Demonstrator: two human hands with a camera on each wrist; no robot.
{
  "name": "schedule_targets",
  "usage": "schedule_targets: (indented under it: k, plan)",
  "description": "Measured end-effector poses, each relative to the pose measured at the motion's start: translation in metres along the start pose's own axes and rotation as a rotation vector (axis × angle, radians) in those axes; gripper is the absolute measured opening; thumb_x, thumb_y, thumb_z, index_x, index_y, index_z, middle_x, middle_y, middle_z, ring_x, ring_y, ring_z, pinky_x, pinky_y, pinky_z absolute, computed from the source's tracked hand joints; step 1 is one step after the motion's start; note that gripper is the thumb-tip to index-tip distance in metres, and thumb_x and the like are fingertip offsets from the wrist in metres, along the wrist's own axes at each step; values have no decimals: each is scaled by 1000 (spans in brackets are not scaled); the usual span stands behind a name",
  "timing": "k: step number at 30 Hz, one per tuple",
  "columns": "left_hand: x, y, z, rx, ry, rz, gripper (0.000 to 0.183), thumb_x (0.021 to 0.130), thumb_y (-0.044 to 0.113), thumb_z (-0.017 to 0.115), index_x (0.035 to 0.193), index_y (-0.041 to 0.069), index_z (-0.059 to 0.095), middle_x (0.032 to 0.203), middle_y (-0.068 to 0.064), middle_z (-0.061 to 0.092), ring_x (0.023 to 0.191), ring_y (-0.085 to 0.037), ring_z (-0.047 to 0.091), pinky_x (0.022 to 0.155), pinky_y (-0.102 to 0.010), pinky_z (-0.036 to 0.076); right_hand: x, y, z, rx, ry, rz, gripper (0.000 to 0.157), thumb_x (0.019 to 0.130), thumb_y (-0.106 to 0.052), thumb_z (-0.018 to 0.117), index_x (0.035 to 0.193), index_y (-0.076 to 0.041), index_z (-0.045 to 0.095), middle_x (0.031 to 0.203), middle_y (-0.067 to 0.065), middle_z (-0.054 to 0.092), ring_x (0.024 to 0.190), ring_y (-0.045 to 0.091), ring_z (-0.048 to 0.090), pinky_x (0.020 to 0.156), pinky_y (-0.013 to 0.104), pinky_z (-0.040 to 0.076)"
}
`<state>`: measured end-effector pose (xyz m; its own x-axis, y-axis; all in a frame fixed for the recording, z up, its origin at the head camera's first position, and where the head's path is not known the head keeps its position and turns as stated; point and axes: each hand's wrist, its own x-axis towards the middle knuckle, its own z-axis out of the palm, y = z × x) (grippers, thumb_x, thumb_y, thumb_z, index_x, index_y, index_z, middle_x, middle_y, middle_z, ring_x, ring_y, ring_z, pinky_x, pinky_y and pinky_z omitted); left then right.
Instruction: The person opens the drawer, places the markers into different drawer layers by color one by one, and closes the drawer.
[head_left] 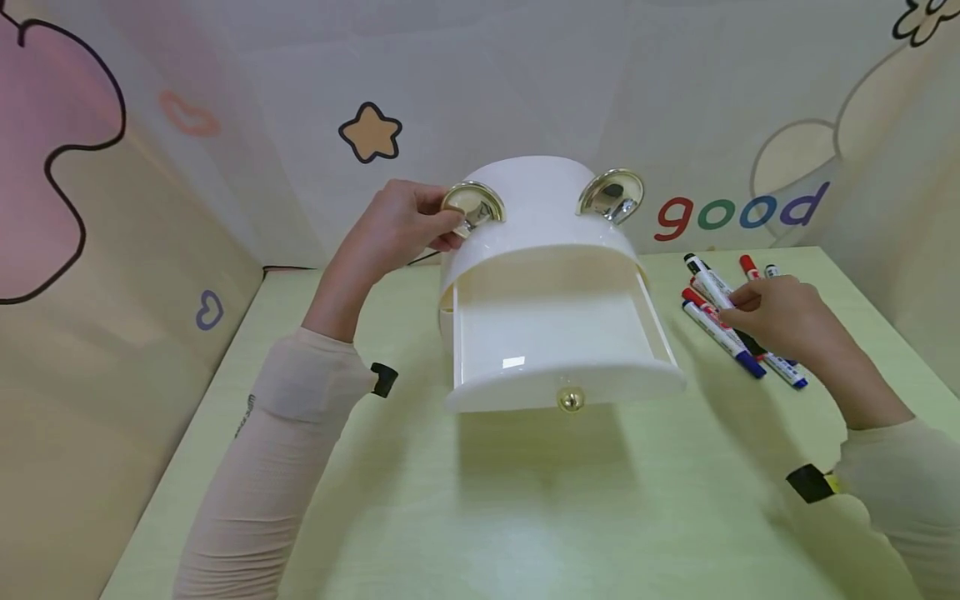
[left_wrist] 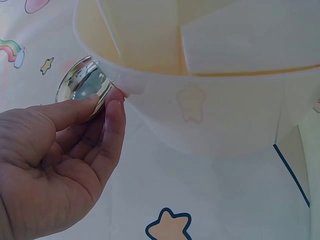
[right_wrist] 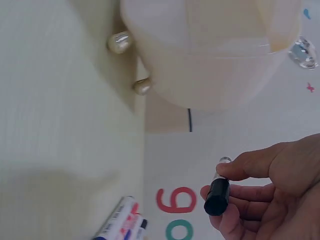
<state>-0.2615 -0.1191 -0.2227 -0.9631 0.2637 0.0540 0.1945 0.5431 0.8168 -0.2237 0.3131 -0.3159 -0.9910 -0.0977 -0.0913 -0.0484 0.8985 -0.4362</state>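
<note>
A white, rounded drawer box (head_left: 532, 200) with two shiny gold ear-shaped pieces stands near the back of the table, its drawer (head_left: 551, 333) pulled out and bare inside. My left hand (head_left: 416, 221) pinches the left gold ear (left_wrist: 82, 85) between thumb and fingers. To the right of the box, over a group of markers (head_left: 716, 333), is my right hand (head_left: 783, 312). It pinches a marker (right_wrist: 218, 195) with a black cap; thumb and fingers close round its barrel in the right wrist view.
The loose markers, with red, blue and black ends, lie in a slanting cluster. A gold ball knob (head_left: 571, 399) sits on the drawer front. The right gold ear (head_left: 611, 196) rises beside the printed wall (head_left: 487, 75). A dark cord (head_left: 288, 267) lies at the table's back left.
</note>
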Motion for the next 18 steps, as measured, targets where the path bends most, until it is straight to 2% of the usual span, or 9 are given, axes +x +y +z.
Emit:
schedule_targets:
  k: [3,8,12,18]
  plan:
    - [0,0,0,-3,1,2,20,102,7,59,113,-2,72,103,-15,73,87,-22,72,81,-25,60,-5,-3,-10,9,6,-6,42,100,-18,67,121,18,62,103,31,67,88,40,63,62,29,53]
    - [-1,0,0,-7,-1,-3,21,103,7,59,117,-2,71,107,-16,71,86,-21,72,82,-25,60,-14,-9,-26,-1,19,-24,45,101,-19,67,127,17,59,105,30,67,94,42,62,62,30,52]
    - [-1,0,0,-15,-5,-6,22,103,7,60,120,-3,70,108,-17,71,86,-21,72,82,-25,60,-21,-18,-38,-4,28,-29,44,102,-17,65,129,17,58,102,28,67,90,38,60,60,31,50]
    - [0,-1,0,-21,-5,-2,23,103,7,60,121,-2,71,108,-17,71,86,-21,72,81,-24,60,-33,-34,-55,-21,55,-38,40,103,-18,66,126,15,61,90,16,69,80,32,53,56,34,43]
